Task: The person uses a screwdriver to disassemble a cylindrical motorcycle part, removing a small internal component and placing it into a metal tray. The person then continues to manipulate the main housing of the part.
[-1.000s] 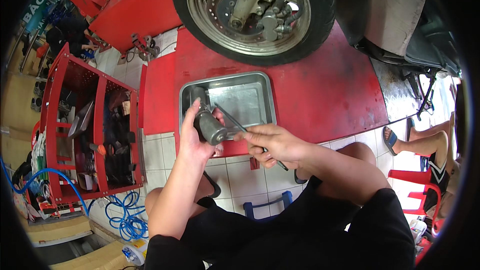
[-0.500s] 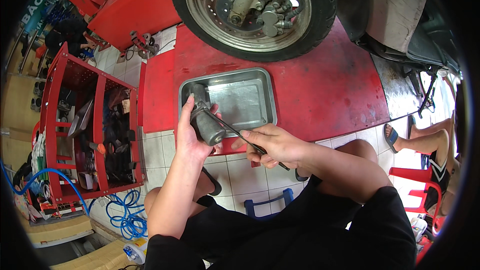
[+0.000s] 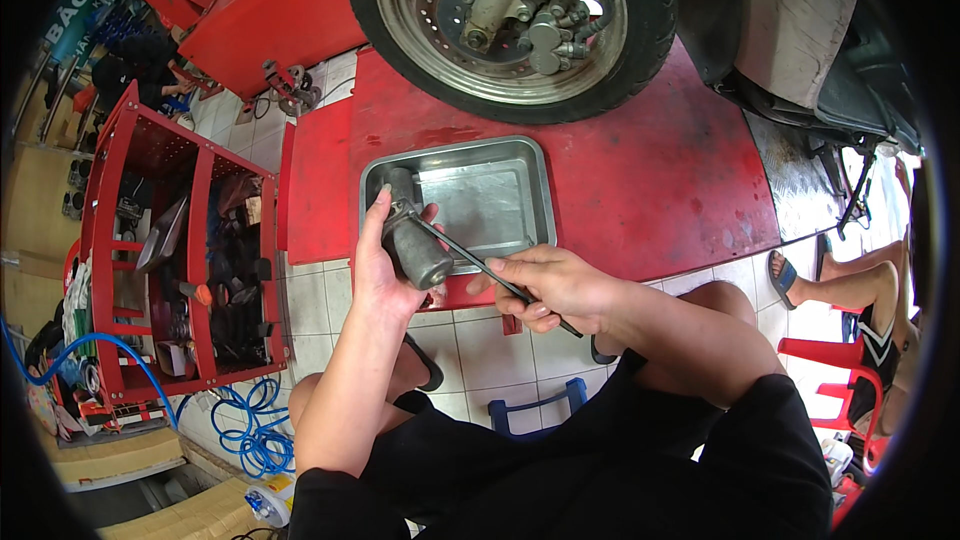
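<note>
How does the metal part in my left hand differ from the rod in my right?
The metal part is thick and rounded; the rod is slender and straight. The part is dull grey, while the rod is nearly black. The part points toward you, while the rod slants across it. Both are elongated and hand-held.
</note>
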`<state>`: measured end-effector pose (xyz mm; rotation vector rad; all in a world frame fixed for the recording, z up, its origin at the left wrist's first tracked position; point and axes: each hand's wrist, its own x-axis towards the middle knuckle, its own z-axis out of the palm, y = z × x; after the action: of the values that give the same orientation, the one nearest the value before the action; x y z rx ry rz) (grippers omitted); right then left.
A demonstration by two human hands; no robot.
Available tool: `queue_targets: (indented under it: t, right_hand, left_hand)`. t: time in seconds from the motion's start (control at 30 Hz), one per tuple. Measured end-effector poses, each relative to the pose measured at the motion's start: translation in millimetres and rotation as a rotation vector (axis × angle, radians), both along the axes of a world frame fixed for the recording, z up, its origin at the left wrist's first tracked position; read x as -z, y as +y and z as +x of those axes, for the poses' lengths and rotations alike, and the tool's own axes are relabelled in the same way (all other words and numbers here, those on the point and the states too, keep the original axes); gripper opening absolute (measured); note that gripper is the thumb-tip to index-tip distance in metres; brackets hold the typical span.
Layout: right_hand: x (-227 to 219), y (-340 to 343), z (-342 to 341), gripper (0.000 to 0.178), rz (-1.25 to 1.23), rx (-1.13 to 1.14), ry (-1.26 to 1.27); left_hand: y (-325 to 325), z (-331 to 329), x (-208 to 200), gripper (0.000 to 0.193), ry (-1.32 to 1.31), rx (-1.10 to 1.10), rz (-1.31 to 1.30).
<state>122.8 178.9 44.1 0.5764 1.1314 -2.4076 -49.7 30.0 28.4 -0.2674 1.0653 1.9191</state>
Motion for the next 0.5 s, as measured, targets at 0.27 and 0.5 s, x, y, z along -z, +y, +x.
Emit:
queue_targets:
  t: [0.27,0.5]
  right_hand:
    - [-4.8,0.3,0.1,0.045,-0.004,0.027,-0.013]
    - [-5.2,0.7,0.2,0.047,0.000,0.026,-0.021]
  left_hand:
    - [3.1,2.9,-3.9,0.051,0.059,-0.008,-0.008]
    - [3.8,3.9,-5.7,0.050,0.072,0.001,-0.019]
